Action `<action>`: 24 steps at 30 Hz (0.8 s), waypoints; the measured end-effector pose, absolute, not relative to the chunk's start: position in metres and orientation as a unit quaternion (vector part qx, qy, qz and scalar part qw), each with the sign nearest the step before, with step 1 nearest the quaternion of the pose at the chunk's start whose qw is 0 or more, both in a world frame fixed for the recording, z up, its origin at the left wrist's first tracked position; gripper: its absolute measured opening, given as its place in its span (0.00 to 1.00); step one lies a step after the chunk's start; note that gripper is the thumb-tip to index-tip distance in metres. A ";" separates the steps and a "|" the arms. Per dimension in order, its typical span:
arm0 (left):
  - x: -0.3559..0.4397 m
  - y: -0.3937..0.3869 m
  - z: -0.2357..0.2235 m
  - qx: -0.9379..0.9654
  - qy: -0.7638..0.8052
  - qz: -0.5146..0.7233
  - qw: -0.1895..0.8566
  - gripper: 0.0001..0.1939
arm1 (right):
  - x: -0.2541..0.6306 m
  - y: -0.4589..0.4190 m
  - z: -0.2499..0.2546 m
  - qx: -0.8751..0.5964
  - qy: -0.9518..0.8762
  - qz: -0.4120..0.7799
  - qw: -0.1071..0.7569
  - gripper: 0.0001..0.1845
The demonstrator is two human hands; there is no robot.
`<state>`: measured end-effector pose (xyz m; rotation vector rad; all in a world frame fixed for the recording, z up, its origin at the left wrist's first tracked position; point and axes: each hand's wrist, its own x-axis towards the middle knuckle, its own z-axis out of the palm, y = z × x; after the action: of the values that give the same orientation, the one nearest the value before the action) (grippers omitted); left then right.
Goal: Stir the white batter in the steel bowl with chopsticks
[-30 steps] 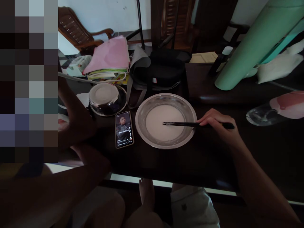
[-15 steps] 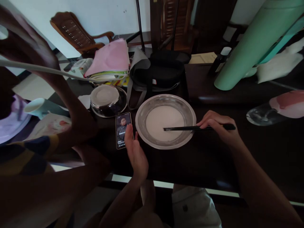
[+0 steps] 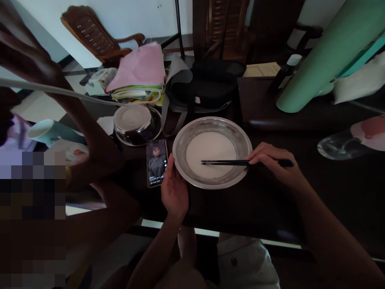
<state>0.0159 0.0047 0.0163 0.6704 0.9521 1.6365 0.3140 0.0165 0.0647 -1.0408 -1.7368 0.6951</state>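
The left hand (image 3: 175, 193), loosely cupped, apparently touches the bowl (image 3: 181, 154), best braced there; the right hand (image 3: 275, 161), holding chopsticks (image 3: 225, 163), should stir the white liquid (image 3: 210, 146) gently.

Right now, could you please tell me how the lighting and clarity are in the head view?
In the head view, light is dim and the dark tabletop loses detail; in that same head view, the left hand, right hand, black chopsticks and steel bowl read fairly clearly, while coarse pixel blocks hide the lower left.
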 end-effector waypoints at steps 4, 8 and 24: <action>0.014 0.005 0.016 0.262 0.402 0.692 0.539 0.19 | 0.315 0.016 0.064 -0.450 -0.696 0.262 0.493 0.15; 0.015 0.004 0.017 0.256 0.398 0.691 0.546 0.18 | 0.315 0.016 0.064 -0.444 -0.699 0.259 0.497 0.15; 0.024 -0.002 0.009 0.340 0.451 0.673 0.477 0.23 | 0.317 0.018 0.065 -0.458 -0.717 0.243 0.467 0.12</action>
<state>0.0244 -0.0019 0.0085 0.8314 1.1024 1.6445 0.3168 0.0181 0.0646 -1.1225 -1.7584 0.5953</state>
